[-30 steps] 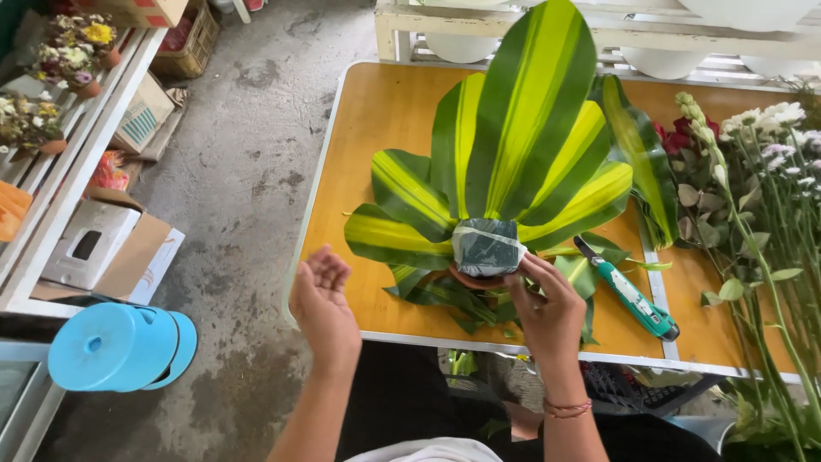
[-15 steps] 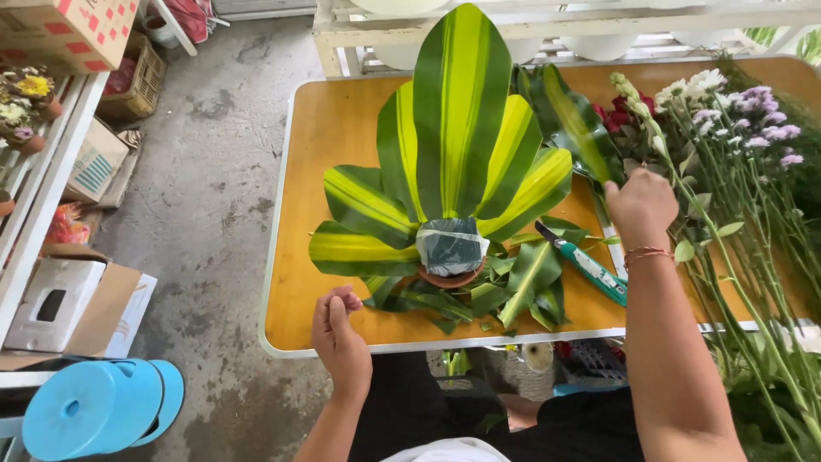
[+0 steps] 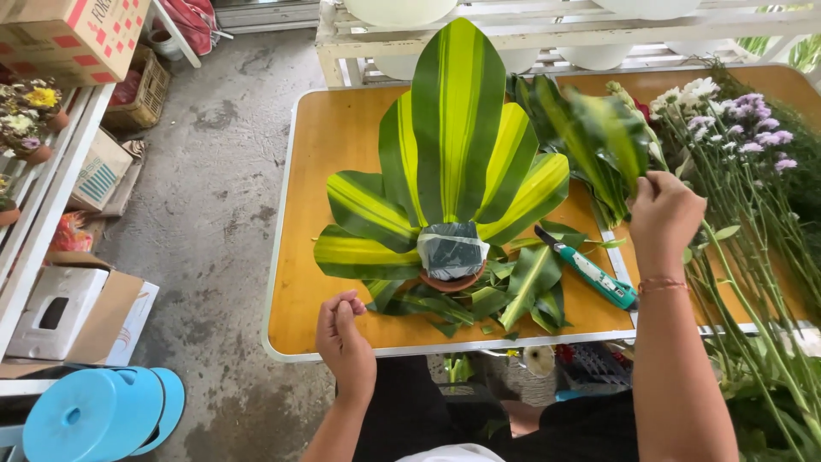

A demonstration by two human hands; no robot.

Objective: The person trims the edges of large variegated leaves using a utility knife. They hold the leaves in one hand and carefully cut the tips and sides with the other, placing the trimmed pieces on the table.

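Note:
On an orange table [image 3: 342, 137] lies a fan of striped green-and-yellow leaves [image 3: 453, 145] set around a small brown pot [image 3: 451, 278] holding a dark wrapped block [image 3: 451, 248]. My right hand [image 3: 663, 210] is raised at the right and grips a loose striped leaf [image 3: 603, 137] from the leaf pile there. My left hand [image 3: 345, 338] hovers over the table's front edge with its fingers curled and nothing in it. Green-handled pruning shears [image 3: 590, 269] lie between the pot and my right arm.
Stems of white and purple flowers [image 3: 744, 162] cover the table's right side. Cut leaf pieces [image 3: 505, 299] lie in front of the pot. White shelving [image 3: 556, 34] stands behind. Cardboard boxes [image 3: 68, 308], a blue stool [image 3: 94, 415] and a rack with potted flowers [image 3: 30, 111] stand at the left.
My right hand left the pot, reached right to the pile and now lifts a striped leaf. My left hand drew back to the table's front edge and curled.

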